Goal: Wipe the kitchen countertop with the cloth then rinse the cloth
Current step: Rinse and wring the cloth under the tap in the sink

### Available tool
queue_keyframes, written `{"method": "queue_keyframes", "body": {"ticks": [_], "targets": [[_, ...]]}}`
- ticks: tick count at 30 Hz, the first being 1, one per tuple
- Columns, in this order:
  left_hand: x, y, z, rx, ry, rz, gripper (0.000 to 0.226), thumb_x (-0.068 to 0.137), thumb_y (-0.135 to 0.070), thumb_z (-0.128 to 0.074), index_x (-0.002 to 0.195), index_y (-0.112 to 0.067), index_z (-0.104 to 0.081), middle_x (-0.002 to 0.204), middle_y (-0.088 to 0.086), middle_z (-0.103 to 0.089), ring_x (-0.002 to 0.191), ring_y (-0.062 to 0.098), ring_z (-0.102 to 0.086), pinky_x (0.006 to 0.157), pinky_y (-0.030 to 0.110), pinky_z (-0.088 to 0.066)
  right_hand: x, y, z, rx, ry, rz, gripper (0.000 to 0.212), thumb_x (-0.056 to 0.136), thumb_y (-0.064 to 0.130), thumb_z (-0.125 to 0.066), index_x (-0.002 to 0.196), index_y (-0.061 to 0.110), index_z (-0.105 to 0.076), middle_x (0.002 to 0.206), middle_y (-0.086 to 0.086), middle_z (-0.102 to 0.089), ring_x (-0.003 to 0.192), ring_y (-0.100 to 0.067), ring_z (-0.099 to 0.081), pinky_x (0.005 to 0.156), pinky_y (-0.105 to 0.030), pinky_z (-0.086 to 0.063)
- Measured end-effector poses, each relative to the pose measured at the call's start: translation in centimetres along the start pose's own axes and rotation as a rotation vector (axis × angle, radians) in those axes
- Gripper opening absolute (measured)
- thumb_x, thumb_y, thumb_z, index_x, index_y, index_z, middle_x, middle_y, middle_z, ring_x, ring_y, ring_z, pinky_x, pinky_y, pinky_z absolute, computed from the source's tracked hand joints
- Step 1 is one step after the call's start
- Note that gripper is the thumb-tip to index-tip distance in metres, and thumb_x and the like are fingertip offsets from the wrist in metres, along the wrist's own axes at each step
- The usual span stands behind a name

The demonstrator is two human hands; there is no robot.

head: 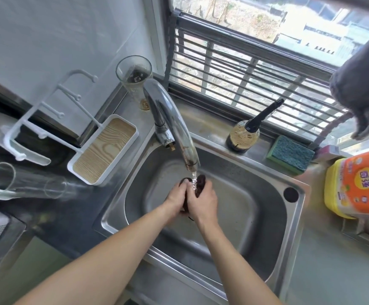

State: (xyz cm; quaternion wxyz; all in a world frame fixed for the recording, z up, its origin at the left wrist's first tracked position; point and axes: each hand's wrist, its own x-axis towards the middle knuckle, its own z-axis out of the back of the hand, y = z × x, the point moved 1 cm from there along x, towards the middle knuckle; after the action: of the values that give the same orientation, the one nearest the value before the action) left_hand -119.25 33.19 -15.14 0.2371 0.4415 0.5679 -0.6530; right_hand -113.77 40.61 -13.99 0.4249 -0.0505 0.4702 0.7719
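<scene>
While water runs from the faucet (174, 128), left hand (177, 200) and right hand (203, 202) clench the dark cloth (201, 183) over the sink (267, 216), fingers curled tight around it; wiping looks finished, rinsing underway, wringing probably left

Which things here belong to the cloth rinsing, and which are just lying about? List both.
In use: cloth, left hand, right hand, faucet, sink.

Lying about: sponge, detergent jug, dark bottle, tall glass, white tray.
</scene>
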Motion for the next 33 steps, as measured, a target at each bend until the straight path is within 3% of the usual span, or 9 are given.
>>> {"method": "queue_keyframes", "body": {"ticks": [2,8,12,16,19,22,25,28,33], "targets": [[-0.1,0.4,-0.4,-0.006,0.012,-0.026,0.041,0.106,-0.041,-0.039,0.090,-0.018,-0.069,0.094,0.005,-0.072,0.091,0.022,-0.066,0.080,0.031,-0.052,-0.4,0.1,-0.6,-0.044,-0.030,-0.011,0.046,0.095,0.053,-0.054,0.127,0.020,-0.053,0.118,-0.016,-0.063,0.109,-0.037,-0.061,0.092,-0.045,-0.051],[-0.5,0.7,-0.6,0.044,-0.078,-0.023,0.054,0.100,-0.060,-0.044,0.084,-0.017,-0.073,0.084,0.001,-0.074,0.079,0.019,-0.067,0.075,0.029,-0.050,-0.1,0.7,-0.2,0.016,-0.139,-0.097,0.040,0.091,0.054,-0.060,0.087,0.015,-0.063,0.089,-0.012,-0.073,0.088,-0.036,-0.067,0.073,-0.038,-0.051],[-0.9,0.4,-0.2,0.197,-0.041,-0.088,0.040,0.104,-0.038,-0.043,0.082,-0.014,-0.066,0.078,0.005,-0.067,0.074,0.024,-0.063,0.070,0.037,-0.052,0.5,0.5,0.3,0.036,-0.182,-0.107,0.040,0.097,0.047,-0.054,0.086,0.013,-0.071,0.090,-0.015,-0.075,0.090,-0.038,-0.067,0.074,-0.038,-0.048],[-1.6,0.1,0.4,0.100,0.041,0.007,0.047,0.074,-0.051,-0.055,0.102,-0.017,-0.072,0.085,0.012,-0.071,0.072,0.027,-0.065,0.070,0.038,-0.058,1.5,-0.5,0.3,0.167,-0.071,-0.105,0.043,0.101,0.046,-0.050,0.073,0.016,-0.063,0.078,-0.006,-0.071,0.086,-0.034,-0.065,0.078,-0.041,-0.048],[-1.8,-0.2,0.9,-0.083,0.136,0.146,0.040,0.095,-0.041,-0.046,0.087,-0.013,-0.072,0.082,0.013,-0.074,0.068,0.026,-0.072,0.064,0.042,-0.062,1.2,0.0,0.0,0.262,-0.027,-0.057,0.037,0.095,0.051,-0.046,0.086,0.022,-0.065,0.089,-0.002,-0.070,0.094,-0.027,-0.063,0.091,-0.045,-0.049],[-1.0,-0.2,1.1,-0.064,0.082,0.039,0.026,0.099,-0.033,-0.058,0.095,-0.011,-0.072,0.093,0.014,-0.073,0.074,0.023,-0.069,0.065,0.036,-0.057,0.9,0.2,-0.4,0.196,-0.007,0.006,0.054,0.086,0.058,-0.040,0.108,0.016,-0.066,0.108,-0.013,-0.066,0.108,-0.031,-0.057,0.099,-0.045,-0.043],[-0.6,0.0,1.4,-0.045,-0.025,-0.072,0.026,0.094,-0.024,-0.067,0.112,-0.006,-0.066,0.099,0.016,-0.068,0.077,0.024,-0.065,0.053,0.028,-0.055,0.4,0.9,-0.6,0.205,0.047,0.016,0.031,0.098,0.048,-0.044,0.096,0.024,-0.064,0.101,-0.008,-0.068,0.101,-0.027,-0.061,0.090,-0.041,-0.046],[-0.7,-0.4,1.5,-0.140,-0.016,-0.047,0.032,0.092,-0.030,-0.067,0.114,-0.008,-0.067,0.099,0.016,-0.069,0.079,0.028,-0.066,0.050,0.032,-0.053,1.1,1.9,-0.4,0.211,0.025,0.065,0.032,0.097,0.050,-0.052,0.079,0.024,-0.058,0.087,-0.004,-0.067,0.088,-0.022,-0.062,0.077,-0.037,-0.046],[-0.4,-1.9,1.1,-0.118,-0.122,-0.017,0.044,0.096,-0.054,-0.053,0.097,-0.014,-0.073,0.081,0.011,-0.073,0.059,0.025,-0.066,0.040,0.022,-0.044,2.0,3.0,-0.5,0.031,0.169,0.195,0.046,0.092,0.059,-0.045,0.089,0.017,-0.063,0.088,-0.004,-0.071,0.088,-0.024,-0.066,0.073,-0.037,-0.048]]}}
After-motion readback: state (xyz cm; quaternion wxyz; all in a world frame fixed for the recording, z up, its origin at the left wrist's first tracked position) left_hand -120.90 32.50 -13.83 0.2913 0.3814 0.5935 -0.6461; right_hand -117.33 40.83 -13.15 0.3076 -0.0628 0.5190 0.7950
